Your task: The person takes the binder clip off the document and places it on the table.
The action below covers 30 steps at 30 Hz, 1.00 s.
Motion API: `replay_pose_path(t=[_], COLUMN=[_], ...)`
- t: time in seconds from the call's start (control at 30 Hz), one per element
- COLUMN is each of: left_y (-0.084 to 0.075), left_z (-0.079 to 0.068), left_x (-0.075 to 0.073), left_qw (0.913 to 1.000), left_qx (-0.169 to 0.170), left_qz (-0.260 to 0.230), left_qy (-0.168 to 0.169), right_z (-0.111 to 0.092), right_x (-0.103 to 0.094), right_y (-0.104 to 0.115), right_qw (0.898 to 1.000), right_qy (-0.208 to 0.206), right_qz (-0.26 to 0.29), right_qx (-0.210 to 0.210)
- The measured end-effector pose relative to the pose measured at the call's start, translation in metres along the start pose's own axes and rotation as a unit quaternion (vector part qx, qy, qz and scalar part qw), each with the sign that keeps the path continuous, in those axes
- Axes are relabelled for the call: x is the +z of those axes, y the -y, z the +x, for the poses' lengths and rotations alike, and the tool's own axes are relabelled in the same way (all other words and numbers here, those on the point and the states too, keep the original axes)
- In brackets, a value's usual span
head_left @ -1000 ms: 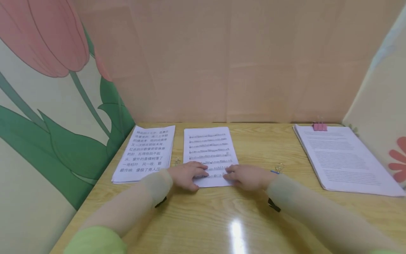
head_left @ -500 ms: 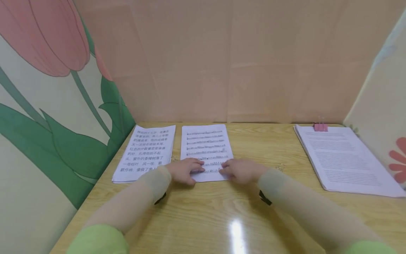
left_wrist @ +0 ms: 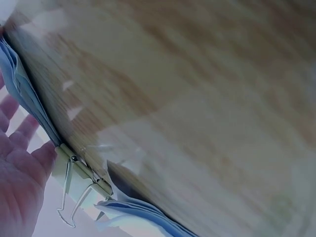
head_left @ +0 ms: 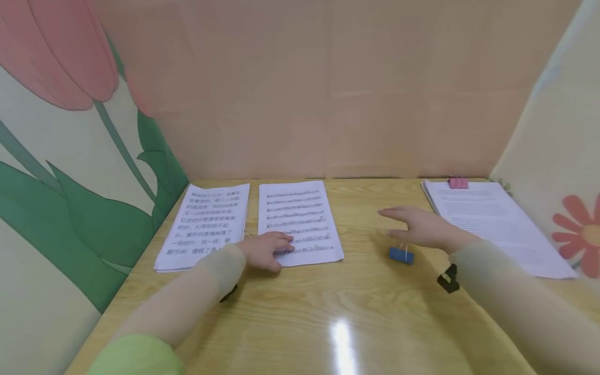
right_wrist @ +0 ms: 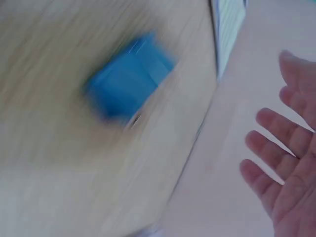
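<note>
- Hands sit well apart: we see the left hand [head_left: 266, 251] resting on the near left part of the sheet music [head_left: 300, 208], fingers relaxed and gripping nothing that we can make out; its light weight probably keeps the pages from sliding.
- The right hand [head_left: 424, 226] hovers over the table [head_left: 300, 312], fingers extended, thumb spread away, holding nothing.
- Just below it we find the blue clip [head_left: 401, 255], lying within easy reach and gripping no paper.
- A pale clip [left_wrist: 86, 173] sits between the sheet music and the printed stack [head_left: 206, 219] to its left; we cannot tell whether it touches either's edge.
- That printed stack lies face up, its large text readable from our side.
- On the far right, the pink clip [head_left: 458, 183] grips the top edge of a 3rd stack [head_left: 487, 219], presumably to hold its sheets together.
- Behind, we see a plain pinkish backdrop [head_left: 328, 94], with 1 painted tulip [head_left: 70, 52] large at left.
</note>
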<state>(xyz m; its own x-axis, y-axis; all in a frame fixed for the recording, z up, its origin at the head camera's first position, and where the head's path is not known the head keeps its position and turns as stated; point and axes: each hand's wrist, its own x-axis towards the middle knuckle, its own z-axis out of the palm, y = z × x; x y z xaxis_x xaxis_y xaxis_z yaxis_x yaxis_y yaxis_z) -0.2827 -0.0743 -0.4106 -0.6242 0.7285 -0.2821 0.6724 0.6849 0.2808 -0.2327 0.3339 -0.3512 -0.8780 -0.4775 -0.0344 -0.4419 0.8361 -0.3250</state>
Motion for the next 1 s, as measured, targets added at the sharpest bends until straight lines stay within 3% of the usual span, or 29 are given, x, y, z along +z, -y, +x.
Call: replay_pose_path(t=[0.13, 0.3, 0.4, 0.6, 0.77, 1.0], left_y=[0.003, 0.003, 0.002, 0.0, 0.0, -0.004], left_z=[-0.003, -0.003, -0.002, 0.0, 0.001, 0.001], left_x=[-0.001, -0.003, -0.002, -0.001, 0.001, 0.001], left_qw=[1.0, 0.9999, 0.9999, 0.9999, 0.9999, 0.9999], left_qx=[-0.005, -0.01, -0.01, -0.012, -0.011, -0.015], left_qz=[0.003, 0.007, 0.005, 0.003, 0.007, 0.005], left_qy=[0.0, 0.001, 0.0, 0.005, 0.004, 0.005], right_z=[-0.027, -0.036, -0.03, -0.004, 0.021, 0.036], right_x=[0.006, 0.028, 0.037, 0.049, 0.057, 0.063], right_y=[-0.025, -0.032, -0.028, -0.011, 0.003, 0.013], right_qw=[0.999, 1.0, 0.999, 0.998, 0.998, 0.997], right_qy=[0.012, 0.002, -0.007, 0.007, 0.029, 0.016], right_qz=[0.025, 0.011, -0.009, -0.03, -0.016, -0.002], right_qx=[0.026, -0.018, -0.047, -0.057, -0.049, -0.074])
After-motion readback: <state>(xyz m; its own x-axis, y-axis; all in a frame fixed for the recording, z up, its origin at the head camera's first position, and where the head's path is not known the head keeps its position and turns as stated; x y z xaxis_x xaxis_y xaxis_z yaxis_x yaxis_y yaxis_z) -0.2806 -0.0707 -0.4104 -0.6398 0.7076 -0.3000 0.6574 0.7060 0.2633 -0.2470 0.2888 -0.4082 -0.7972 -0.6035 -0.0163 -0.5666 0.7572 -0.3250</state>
